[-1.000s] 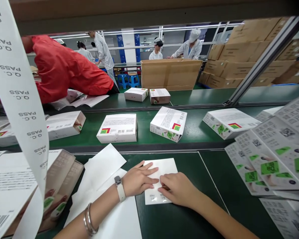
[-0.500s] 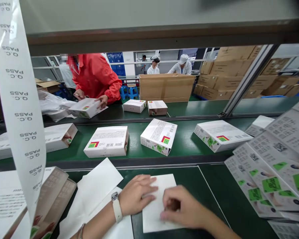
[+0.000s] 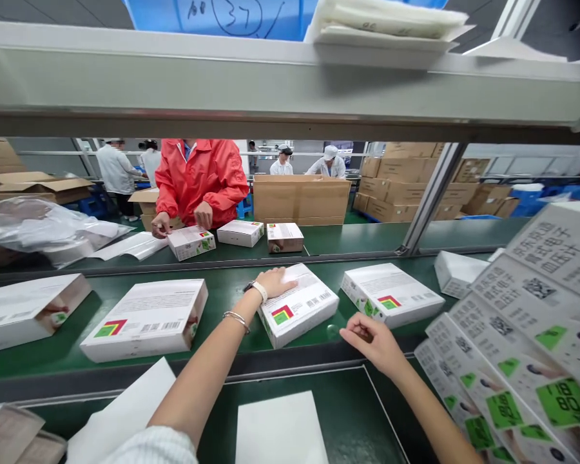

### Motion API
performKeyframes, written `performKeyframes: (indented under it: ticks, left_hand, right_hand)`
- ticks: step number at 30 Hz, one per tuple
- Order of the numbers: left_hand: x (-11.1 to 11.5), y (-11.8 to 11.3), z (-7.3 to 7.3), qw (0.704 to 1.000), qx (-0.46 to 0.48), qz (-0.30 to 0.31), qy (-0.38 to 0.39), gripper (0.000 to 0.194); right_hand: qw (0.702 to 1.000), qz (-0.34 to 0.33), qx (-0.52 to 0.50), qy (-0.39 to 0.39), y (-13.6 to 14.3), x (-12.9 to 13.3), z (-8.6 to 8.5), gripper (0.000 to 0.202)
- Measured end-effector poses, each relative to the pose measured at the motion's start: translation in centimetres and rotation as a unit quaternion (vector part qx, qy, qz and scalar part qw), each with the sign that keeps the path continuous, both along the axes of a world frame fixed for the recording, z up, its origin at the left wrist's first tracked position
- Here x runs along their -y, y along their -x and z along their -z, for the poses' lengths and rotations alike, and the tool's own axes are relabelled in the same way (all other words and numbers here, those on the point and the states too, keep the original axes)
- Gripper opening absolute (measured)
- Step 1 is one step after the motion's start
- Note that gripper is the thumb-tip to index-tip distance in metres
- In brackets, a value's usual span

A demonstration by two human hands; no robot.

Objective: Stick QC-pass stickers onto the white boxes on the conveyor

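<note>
Head view: resting the nearer left hand (image 3: 274,282), with fingers extended, unwrapped, on the far-left side of a white box (image 3: 302,310) on the green belt (image 3: 221,290), set lengthwise near-left to far-right; holding the right hand (image 3: 373,340) half-curled, apart, near-right, beside a clear disc (image 3: 332,331), cannot tell if gripped

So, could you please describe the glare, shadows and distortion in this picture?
Head view: a pale sheen on the far green belt; head view: a soft shadow on the shelf below the white packet; head view: the stacked boxes at right look stretched, likely by a wide lens; head view: fine print on the box under the left hand is illegible.
</note>
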State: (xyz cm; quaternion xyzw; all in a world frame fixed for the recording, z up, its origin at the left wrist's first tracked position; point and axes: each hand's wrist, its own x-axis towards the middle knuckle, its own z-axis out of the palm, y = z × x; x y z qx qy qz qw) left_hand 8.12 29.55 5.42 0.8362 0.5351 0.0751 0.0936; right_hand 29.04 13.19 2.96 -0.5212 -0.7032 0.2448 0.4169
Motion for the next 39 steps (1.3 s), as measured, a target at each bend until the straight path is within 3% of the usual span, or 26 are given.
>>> performKeyframes:
  ticks: [3,7,15,23,28,34,39]
  left_hand:
    - [-0.2,-2.1,0.5,0.995,-0.009,0.098,0.007,0.067]
    - [0.4,-3.0,1.3,0.991,-0.014,0.129,-0.005,0.073]
    - [6.2,2.2,1.9,0.987,-0.019,0.159,-0.001,0.055]
    - [8.7,4.7,1.5,0.991,0.024,0.135,0.010,0.058]
    - [9.0,5.7,1.6,0.993,0.019,0.112,0.005,0.062]
    - [8.9,7.3,1.3,0.994,0.024,0.103,0.015,0.059]
    - [9.2,7.5,1.3,0.997,0.031,0.054,-0.035,0.054]
  right_hand:
    - [0.997,0.007,0.071,-0.031,-0.9,-1.1,-0.8,0.022]
    - [0.991,-0.015,0.129,-0.033,-0.5,-2.6,-1.0,0.022]
    - [0.980,-0.086,0.178,-0.040,2.7,-5.1,-0.8,0.023]
    - [0.969,-0.118,0.215,-0.007,4.8,-6.3,-1.2,0.021]
    - [0.954,-0.117,0.273,-0.046,5.8,-6.6,-1.6,0.022]
    - [0.930,0.020,0.356,-0.086,4.8,-6.3,-2.5,0.024]
    - [0.921,-0.109,0.358,-0.109,7.4,-5.5,-0.6,0.052]
